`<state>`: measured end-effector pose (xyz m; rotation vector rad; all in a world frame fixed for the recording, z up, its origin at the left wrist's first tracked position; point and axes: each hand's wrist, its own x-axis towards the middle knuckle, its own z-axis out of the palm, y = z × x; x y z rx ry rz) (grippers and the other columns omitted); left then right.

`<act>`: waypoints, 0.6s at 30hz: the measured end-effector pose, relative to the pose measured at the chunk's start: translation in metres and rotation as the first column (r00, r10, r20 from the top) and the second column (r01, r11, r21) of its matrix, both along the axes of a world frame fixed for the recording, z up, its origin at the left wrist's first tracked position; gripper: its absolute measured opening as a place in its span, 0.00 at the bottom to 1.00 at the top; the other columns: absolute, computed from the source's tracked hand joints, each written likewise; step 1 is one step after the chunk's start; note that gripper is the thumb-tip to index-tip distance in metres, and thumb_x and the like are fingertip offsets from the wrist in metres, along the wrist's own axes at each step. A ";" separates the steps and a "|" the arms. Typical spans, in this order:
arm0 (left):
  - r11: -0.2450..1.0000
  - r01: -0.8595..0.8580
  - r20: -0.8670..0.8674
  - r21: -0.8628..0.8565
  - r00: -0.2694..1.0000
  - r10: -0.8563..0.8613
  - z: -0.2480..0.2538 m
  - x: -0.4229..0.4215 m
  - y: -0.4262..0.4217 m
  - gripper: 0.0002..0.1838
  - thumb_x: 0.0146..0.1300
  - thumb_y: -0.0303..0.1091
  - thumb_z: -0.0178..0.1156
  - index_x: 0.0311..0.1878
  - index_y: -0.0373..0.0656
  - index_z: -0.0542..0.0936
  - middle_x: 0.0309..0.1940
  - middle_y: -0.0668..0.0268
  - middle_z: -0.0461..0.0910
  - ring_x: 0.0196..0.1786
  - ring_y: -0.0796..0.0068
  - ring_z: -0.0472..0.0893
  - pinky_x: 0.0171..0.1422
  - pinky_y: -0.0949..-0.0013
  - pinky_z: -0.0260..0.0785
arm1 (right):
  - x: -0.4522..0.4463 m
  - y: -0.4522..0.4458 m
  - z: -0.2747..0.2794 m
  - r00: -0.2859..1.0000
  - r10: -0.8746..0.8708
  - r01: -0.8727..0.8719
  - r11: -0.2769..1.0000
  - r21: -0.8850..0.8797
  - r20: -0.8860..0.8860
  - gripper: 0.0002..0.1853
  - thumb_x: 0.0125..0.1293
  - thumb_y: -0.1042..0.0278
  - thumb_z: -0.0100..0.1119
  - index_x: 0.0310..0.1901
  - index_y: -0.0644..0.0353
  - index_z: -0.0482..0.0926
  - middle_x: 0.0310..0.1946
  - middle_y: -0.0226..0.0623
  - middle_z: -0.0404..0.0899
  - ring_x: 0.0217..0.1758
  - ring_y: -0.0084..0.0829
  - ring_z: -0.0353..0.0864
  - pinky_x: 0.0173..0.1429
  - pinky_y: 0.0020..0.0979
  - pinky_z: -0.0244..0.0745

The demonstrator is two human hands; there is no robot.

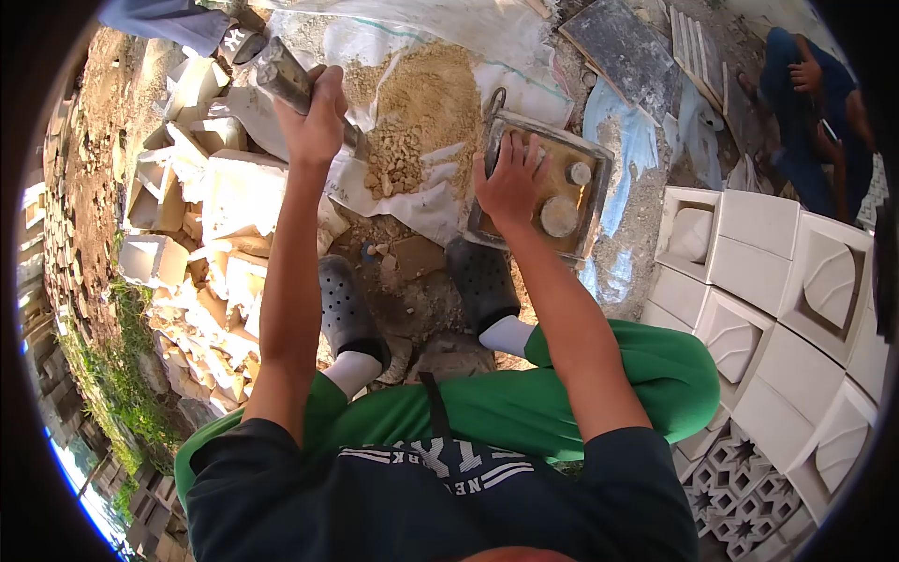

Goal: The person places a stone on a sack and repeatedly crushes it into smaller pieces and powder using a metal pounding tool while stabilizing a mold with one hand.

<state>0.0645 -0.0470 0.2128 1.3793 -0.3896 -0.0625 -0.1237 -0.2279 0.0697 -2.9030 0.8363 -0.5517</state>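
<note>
Nearest you, just this side of the square frame (600,201), your dark perforated clogs (352,309) stand on rubble, while to the frame's right pale, matte blocks (766,245) are stacked, some with a leaf-like relief in a square recess. The frame itself lies ahead, directly at your right hand (513,178), which is much the nearer of the two; its fingers are spread apart over the frame's left part, though you cannot tell how hard they press. Inside, two round, dull discs (560,216) sit on a brownish, smeared face. Your left hand (316,120) is off to the frame's left, closed tightly round a dark, club-like tool (284,77); the tool's long axis slants, thick end far and left, other end toward the frame's side. Between tool and frame, a heap of tan, crumbly powder (423,98) spreads over wrinkled white sheeting (370,42). Past the frame's far right corner lies a flat, scuffed grey board (626,58).
</note>
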 end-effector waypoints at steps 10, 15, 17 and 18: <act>0.981 -0.189 -0.061 0.033 0.980 0.191 -0.041 0.008 -0.011 0.17 0.61 0.28 0.55 0.16 0.42 0.66 0.12 0.72 0.64 0.15 0.84 0.62 0.19 0.74 0.51 | -0.009 0.007 -0.001 1.000 0.018 -0.018 1.000 -0.003 0.003 0.32 0.61 0.45 0.52 0.59 0.64 0.70 0.59 0.43 0.69 0.72 0.48 0.55 0.71 0.61 0.42; 0.990 -0.143 0.084 0.017 0.986 0.141 0.035 -0.007 -0.003 0.18 0.59 0.27 0.55 0.14 0.41 0.65 0.11 0.72 0.63 0.14 0.84 0.58 0.18 0.74 0.47 | -0.006 0.005 -0.005 1.000 0.013 -0.013 1.000 0.003 0.004 0.33 0.61 0.45 0.52 0.60 0.64 0.69 0.60 0.43 0.69 0.72 0.47 0.55 0.71 0.61 0.42; 0.998 -0.053 0.043 -0.045 0.998 0.054 0.034 -0.001 0.008 0.17 0.59 0.26 0.55 0.14 0.40 0.66 0.11 0.72 0.63 0.14 0.84 0.59 0.18 0.74 0.47 | -0.004 0.002 -0.004 1.000 0.009 -0.009 1.000 -0.017 0.003 0.33 0.61 0.45 0.52 0.60 0.64 0.69 0.60 0.42 0.69 0.72 0.47 0.55 0.71 0.61 0.43; 0.991 0.025 0.014 -0.130 1.000 -0.023 0.033 0.001 0.010 0.17 0.59 0.26 0.55 0.14 0.40 0.67 0.11 0.71 0.64 0.14 0.84 0.59 0.18 0.74 0.48 | -0.005 0.001 -0.005 1.000 0.006 -0.006 1.000 -0.019 0.002 0.33 0.61 0.45 0.52 0.60 0.64 0.69 0.60 0.42 0.69 0.72 0.47 0.55 0.71 0.61 0.43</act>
